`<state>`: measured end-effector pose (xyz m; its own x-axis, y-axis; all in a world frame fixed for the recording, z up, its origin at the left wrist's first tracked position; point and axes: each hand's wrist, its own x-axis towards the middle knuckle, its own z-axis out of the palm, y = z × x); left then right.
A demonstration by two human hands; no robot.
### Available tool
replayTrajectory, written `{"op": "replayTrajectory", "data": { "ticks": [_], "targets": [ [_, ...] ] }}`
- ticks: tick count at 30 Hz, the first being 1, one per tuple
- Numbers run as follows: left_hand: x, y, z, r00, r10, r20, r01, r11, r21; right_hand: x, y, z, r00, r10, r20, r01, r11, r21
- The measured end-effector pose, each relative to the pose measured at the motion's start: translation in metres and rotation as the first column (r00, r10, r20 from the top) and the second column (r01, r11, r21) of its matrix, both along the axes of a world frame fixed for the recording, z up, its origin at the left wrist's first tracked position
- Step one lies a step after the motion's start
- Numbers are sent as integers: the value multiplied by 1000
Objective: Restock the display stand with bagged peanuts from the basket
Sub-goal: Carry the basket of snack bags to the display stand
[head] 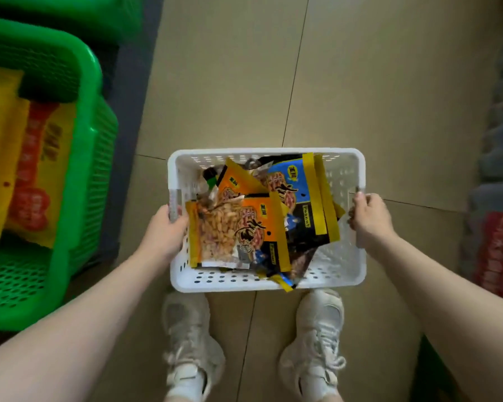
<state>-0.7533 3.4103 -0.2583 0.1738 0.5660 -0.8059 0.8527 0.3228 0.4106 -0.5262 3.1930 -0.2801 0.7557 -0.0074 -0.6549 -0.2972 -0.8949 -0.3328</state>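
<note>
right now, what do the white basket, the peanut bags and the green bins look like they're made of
White basket: looks like moulded plastic, matte; rows of punched holes and a rounded rim.
Peanut bags: thin glossy plastic film, printed, with a clear window showing nuts; some look crinkled.
Green bins: shiny moulded plastic with lattice walls and bright highlights on the rim.

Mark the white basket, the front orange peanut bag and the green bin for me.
white basket [244, 281]: head view, bare near wall.
orange peanut bag [215, 233]: head view, clear window showing peanuts.
green bin [99, 158]: head view, right side wall.
</note>
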Motion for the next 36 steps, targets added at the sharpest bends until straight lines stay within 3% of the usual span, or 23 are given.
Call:
{"op": "replayTrajectory", "data": {
  "ticks": [2,4,6,8,13,15,17,20,21,23,25,29,32,36],
  "targets": [
    [7,3,-3,999,-17,-45,19,999,41,5,6,1,998,47,31,-47,999,-26],
    [13,6,1,976,-164,-142,190,961,199,10,13,12,984,124,128,-119,992,-48],
    [20,7,11,885,-382,-267,462,798,388,11,20,31,933,211,291,-212,977,-26],
    [33,7,19,784,-556,-275,615,638,464,6,31,50,911,229,342,-273,958,86],
    [68,9,9,383,-898,-217,881,284,377,-14,63,60,955,285,-79,-269,948,173],
    [78,9,0,209,-939,-271,922,97,376,-17,67,50,950,290,-114,-273,952,141],
    [83,9,-6,98,-941,-324,896,-58,440,-20,66,42,952,283,-120,-270,956,114],
    [82,7,-10,-17,-945,-326,829,-196,524,-26,59,40,953,254,-162,-229,960,158],
    [81,5,-9,-60,-952,-301,840,-211,500,-27,56,42,951,258,-169,-229,958,170],
    [76,2,-5,-51,-972,-230,900,-144,410,-27,52,45,944,282,-172,-254,953,163],
    [69,3,-4,34,-984,-173,931,-32,365,-25,50,47,939,310,-147,-292,948,128],
    [45,8,2,184,-981,-60,898,143,417,-20,46,51,958,287,23,-287,957,44],
    [25,9,11,223,-975,-10,785,174,594,-15,43,60,960,257,115,-256,967,-23],
    [15,7,30,208,-978,-29,733,136,666,-17,44,73,853,482,203,-455,875,-166]
  ]
}}
